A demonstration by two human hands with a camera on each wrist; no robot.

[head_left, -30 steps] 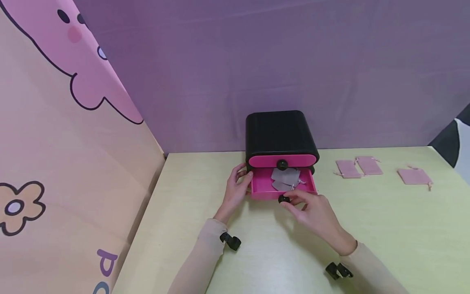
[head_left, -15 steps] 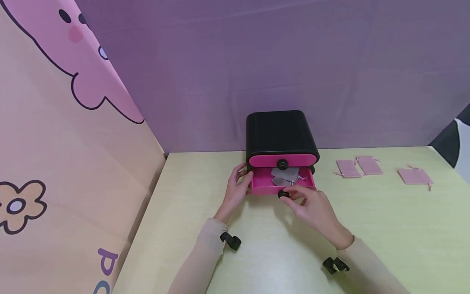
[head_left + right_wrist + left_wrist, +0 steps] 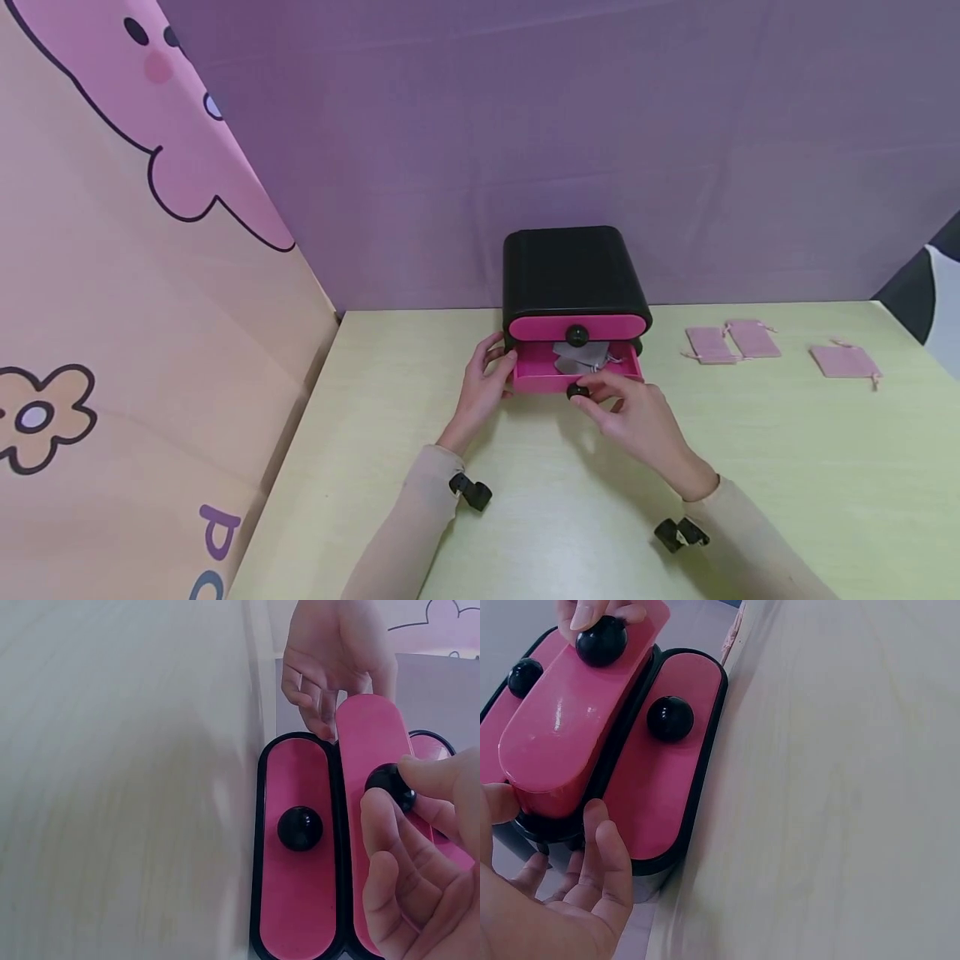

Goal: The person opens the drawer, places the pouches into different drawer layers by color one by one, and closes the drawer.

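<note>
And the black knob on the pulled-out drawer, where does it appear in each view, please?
Head: the knob is below and right of centre, pinched by the right hand.
Left wrist: the knob is near the top, left of centre.
Right wrist: the knob is right of centre, around mid-height.
Shared landmark: the left hand, at the left end of the pulled-out drawer.

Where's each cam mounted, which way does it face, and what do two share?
Head: worn on head, facing forward and down at the black drawer unit; left hand, right hand and both sleeves show.
Left wrist: on that wrist, facing the drawer fronts; left hand lower left, right hand at top.
Right wrist: on that wrist, facing the same fronts; right hand lower right, left hand at top.
Both wrist views show the bottom drawer and the gripped knob.
</note>
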